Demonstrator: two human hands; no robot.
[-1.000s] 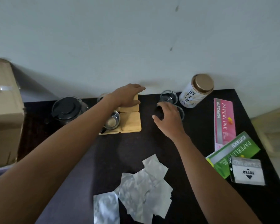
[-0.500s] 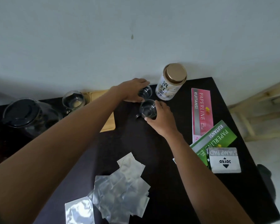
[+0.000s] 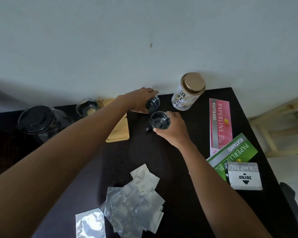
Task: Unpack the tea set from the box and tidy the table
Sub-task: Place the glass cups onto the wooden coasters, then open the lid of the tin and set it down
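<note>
While both hands worked at the far edge of the dark table (image 3: 162, 160), the left hand (image 3: 136, 100) had its fingers curled round 1 small clear glass cup (image 3: 153, 103) beside the wall, and the right hand (image 3: 172, 129) pinched the rim of a 2nd glass cup (image 3: 159, 120), round-mouthed with a dark side handle. To the left stood a 3rd glass cup (image 3: 87, 107) and a glass teapot (image 3: 40, 121) with a black lid. Pale wooden coasters (image 3: 119, 133), square with rounded corners, lay between the cups, partly under the left forearm. A cylindrical white tin (image 3: 187, 93) with a matte gold lid and dark characters stood just right of the cups. Flat items: 1 pink booklet (image 3: 220, 122) reading "PAPERLINE KUITANSI"; 1 green booklet (image 3: 237, 152), same wording; 1 grey box (image 3: 243, 176) reading "STAMP PAD JOYKO", lying on the green booklet. Crinkled silver foil pouches (image 3: 132, 203) lay heaped at the near edge.
</note>
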